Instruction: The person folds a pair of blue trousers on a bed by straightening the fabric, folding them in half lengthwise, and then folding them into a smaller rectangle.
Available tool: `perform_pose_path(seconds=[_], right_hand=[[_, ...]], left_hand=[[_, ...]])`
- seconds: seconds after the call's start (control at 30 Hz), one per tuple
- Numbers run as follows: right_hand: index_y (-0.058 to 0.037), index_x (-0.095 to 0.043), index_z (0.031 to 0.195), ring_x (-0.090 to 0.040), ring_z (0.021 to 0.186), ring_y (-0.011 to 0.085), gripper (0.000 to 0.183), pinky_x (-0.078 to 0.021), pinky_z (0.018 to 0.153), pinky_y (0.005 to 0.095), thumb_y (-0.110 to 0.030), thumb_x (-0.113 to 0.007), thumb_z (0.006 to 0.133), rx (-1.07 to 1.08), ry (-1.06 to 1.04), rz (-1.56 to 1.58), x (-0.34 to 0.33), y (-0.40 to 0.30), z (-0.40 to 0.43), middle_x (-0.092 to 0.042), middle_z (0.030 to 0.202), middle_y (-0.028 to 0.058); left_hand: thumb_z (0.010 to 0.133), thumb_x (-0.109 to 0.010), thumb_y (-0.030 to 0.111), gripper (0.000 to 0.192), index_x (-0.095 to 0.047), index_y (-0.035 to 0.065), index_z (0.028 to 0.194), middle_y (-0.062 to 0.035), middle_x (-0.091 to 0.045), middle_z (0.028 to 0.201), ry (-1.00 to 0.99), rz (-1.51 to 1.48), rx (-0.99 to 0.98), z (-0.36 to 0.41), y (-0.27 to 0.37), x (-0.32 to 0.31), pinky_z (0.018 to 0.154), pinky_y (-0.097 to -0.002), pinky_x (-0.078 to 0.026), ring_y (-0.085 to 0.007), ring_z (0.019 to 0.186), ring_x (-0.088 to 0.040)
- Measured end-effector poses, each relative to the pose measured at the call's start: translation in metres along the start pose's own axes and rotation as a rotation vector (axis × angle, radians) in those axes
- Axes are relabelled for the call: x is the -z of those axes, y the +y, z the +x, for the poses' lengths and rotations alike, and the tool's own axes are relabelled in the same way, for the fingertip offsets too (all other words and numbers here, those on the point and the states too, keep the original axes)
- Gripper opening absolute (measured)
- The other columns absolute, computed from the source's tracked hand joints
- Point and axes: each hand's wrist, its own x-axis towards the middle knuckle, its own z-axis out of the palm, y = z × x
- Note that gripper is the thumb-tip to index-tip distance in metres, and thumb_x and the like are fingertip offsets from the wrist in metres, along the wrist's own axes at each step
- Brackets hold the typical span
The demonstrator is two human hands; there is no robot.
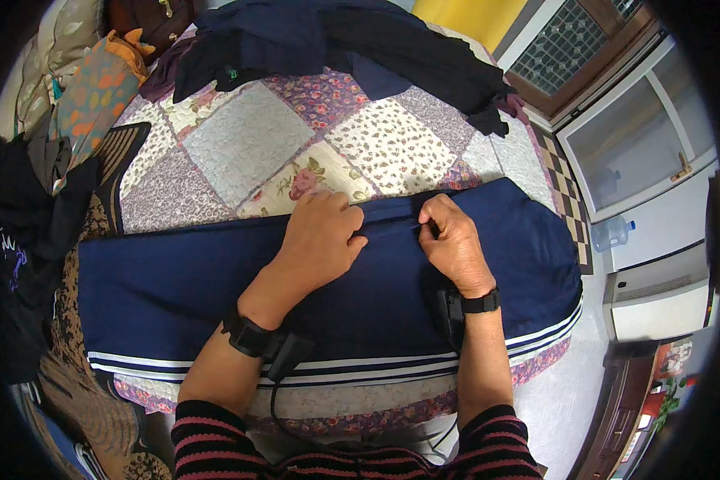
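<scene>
Navy blue trousers [186,294] with white side stripes lie stretched sideways before me, seemingly folded lengthwise. Their striped edge is on my side. Near the far edge, my left hand [324,234] pinches the fabric, its fingertips partly hidden beneath the knuckles. A short distance to the right, my right hand [453,243] grips the same cloth between thumb and curled fingers. Between both hands the fabric forms a narrow, taut fold. Under the trousers spreads a floral patchwork quilt [249,144].
Dark garments [390,42] are heaped across the quilt's far side. At left, a black printed garment [18,264] and an orange-and-grey patterned cloth [99,90] lie beside a brown patterned cover [90,384]. A plastic water bottle [612,234] stands on the right. Cabled devices are strapped to both wrists.
</scene>
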Motion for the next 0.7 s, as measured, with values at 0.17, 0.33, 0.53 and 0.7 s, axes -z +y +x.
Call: perform_pose_path(seconds=[0.17, 0.33, 0.53, 0.7], right_hand=[[-0.0046, -0.054, 0.08, -0.058, 0.067, 0.0266, 0.018, -0.0456, 0.06, 0.0344, 0.008, -0.061, 0.069, -0.021, -0.013, 0.006, 0.003, 0.0, -0.001, -0.055, 0.078, 0.0092], [-0.0051, -0.057, 0.084, -0.059, 0.07, 0.025, 0.019, -0.0466, 0.062, 0.0328, 0.007, -0.062, 0.07, -0.078, -0.018, 0.075, 0.002, -0.001, -0.001, -0.056, 0.081, 0.0092], [-0.0035, -0.059, 0.083, -0.06, 0.078, 0.0248, 0.018, -0.0475, 0.069, 0.0313, 0.007, -0.063, 0.07, -0.018, -0.113, 0.096, 0.015, -0.002, -0.002, -0.057, 0.086, 0.0081], [-0.0032, -0.059, 0.083, -0.059, 0.083, 0.0256, 0.018, -0.0471, 0.073, 0.0309, 0.008, -0.063, 0.069, -0.023, -0.187, 0.111, 0.019, 0.003, -0.002, -0.058, 0.088, 0.0072]], left_hand=[[0.069, -0.073, 0.015, 0.021, -0.056, 0.0079, 0.08, -0.0082, -0.053, 0.081, -0.027, 0.005, 0.012, 0.001, 0.001, -0.001, 0.076, -0.04, -0.04, -0.0286, 0.081, -0.054], [0.073, -0.069, 0.016, 0.015, -0.058, 0.0074, 0.079, -0.0085, -0.054, 0.08, -0.011, 0.0, -0.006, 0.001, -0.002, -0.002, 0.077, -0.04, -0.04, -0.0286, 0.082, -0.054], [0.076, -0.064, 0.013, 0.008, -0.059, 0.0079, 0.076, -0.0089, -0.054, 0.076, -0.059, -0.034, -0.032, 0.0, 0.001, -0.001, 0.072, -0.0408, -0.04, -0.03, 0.079, -0.054], [0.074, -0.06, 0.007, 0.003, -0.057, 0.0077, 0.074, -0.009, -0.053, 0.073, -0.146, 0.005, -0.046, 0.001, 0.01, 0.009, 0.068, -0.0418, -0.039, -0.0312, 0.074, -0.054]])
